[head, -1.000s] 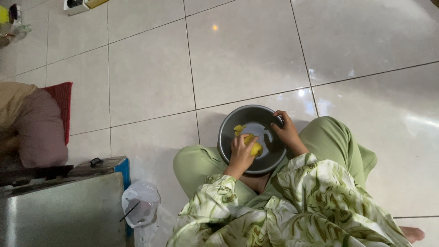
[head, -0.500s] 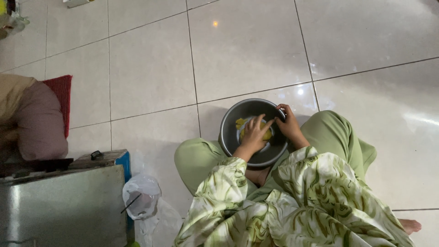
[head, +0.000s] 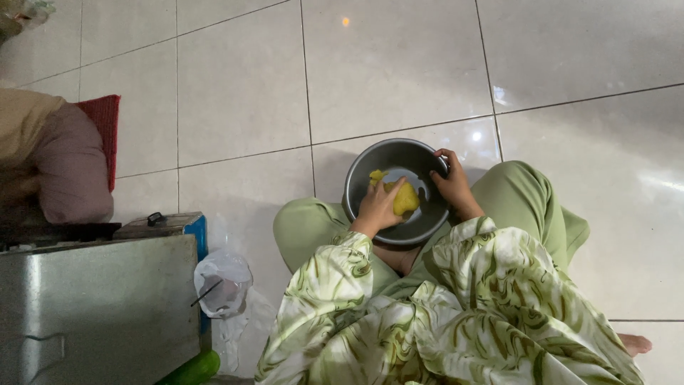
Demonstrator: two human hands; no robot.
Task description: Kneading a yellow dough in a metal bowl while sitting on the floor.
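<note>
A dark metal bowl (head: 363,171) rests on the tiled floor between my green-trousered knees. Inside it lies a lump of yellow dough (head: 406,198). My left hand (head: 377,207) reaches into the bowl and presses down on the dough, fingers curled over it. My right hand (head: 454,184) grips the bowl's right rim, thumb inside and fingers outside. Patterned green-and-white sleeves cover both my arms.
A grey metal box (head: 100,306) on a blue-edged stand sits at the lower left, with a crumpled clear plastic bag (head: 222,283) beside it. A pink cushion on a red mat (head: 71,171) lies at the far left. Something green (head: 192,369) pokes out near the bottom edge.
My left hand has shifted over the dough inside the bowl, working it. My right hand has stayed on the rim.
</note>
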